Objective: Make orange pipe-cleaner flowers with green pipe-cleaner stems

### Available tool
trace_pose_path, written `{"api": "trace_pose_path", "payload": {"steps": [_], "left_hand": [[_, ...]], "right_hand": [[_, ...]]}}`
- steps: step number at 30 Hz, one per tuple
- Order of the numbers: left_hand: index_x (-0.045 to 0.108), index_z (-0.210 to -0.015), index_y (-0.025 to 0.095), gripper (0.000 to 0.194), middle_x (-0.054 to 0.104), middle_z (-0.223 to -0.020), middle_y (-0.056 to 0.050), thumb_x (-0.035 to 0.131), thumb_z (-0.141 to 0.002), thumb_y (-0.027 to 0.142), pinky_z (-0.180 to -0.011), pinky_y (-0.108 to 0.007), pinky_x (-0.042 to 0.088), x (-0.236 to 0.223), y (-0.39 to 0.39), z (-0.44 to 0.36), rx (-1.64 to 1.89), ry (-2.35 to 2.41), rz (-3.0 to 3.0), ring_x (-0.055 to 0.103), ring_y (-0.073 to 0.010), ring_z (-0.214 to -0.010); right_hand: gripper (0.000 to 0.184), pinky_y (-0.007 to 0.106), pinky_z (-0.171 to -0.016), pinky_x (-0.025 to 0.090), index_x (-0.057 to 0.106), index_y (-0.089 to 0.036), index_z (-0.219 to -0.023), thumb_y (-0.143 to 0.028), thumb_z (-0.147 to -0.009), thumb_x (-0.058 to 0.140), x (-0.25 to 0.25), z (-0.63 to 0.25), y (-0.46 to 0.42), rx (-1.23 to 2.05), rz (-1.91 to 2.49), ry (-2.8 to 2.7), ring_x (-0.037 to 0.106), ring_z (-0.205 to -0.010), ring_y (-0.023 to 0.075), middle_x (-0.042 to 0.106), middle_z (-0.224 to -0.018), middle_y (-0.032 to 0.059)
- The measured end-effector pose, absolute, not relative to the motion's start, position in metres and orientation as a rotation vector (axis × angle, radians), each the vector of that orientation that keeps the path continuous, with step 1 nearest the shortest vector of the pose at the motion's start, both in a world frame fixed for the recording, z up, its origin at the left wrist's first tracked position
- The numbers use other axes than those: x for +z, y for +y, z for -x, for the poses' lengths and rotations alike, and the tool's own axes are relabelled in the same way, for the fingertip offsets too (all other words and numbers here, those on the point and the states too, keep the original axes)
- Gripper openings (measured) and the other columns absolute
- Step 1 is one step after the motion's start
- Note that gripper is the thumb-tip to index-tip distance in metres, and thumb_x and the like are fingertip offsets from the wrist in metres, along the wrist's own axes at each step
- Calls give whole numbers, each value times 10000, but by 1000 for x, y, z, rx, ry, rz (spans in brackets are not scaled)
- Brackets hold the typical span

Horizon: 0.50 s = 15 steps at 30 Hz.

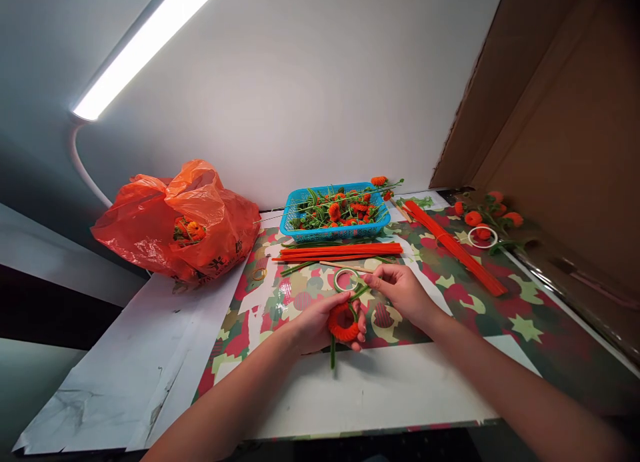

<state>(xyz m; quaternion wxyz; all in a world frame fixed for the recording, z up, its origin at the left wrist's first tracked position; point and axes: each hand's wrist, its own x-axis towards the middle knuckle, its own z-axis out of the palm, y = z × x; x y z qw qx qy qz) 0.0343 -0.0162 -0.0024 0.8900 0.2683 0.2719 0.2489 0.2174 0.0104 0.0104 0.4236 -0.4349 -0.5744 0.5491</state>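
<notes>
My left hand [320, 322] is closed around a ring-shaped orange pipe-cleaner flower [344, 330], with a green stem hanging below it. Just to the right, my right hand [397, 287] pinches the end of a green pipe cleaner [361, 291] that runs up from the flower. Directly beyond my fingers a roll of tape [346, 280] lies on the table. Behind it is a bundle of orange pipe cleaners [340, 250], with a few green ones under and beside it. My left palm is partly hidden by the flower.
A blue basket [335, 234] of orange and green flowers stands at the back. An orange plastic bag [220, 215] sits at the left. On the right lie another orange bundle [455, 247], a white ring [483, 237] and several orange flowers [473, 218]. A lamp [145, 49] hangs above.
</notes>
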Motion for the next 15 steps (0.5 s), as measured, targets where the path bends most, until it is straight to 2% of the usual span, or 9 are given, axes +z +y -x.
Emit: {"api": "trace_pose_path", "payload": {"steps": [7, 15], "left_hand": [[500, -727, 152, 365, 639, -713, -82, 389, -914, 446, -531, -260, 497, -4, -16, -34, 484, 461, -568, 645, -185, -632], [478, -752, 162, 360, 642, -735, -70, 370, -926, 458, -496, -222, 475, -3, -16, -31, 458, 439, -592, 652, -178, -645]], "right_hand": [[484, 232, -469, 234, 555, -166, -581, -624, -653, 693, 13, -219, 12, 1345, 1085, -1392, 293, -496, 77, 400, -531, -50], [494, 242, -460, 202, 517, -179, -556, -630, -664, 689, 11, -227, 17, 1214, 1114, -1343, 258, -490, 83, 340, -507, -57]]}}
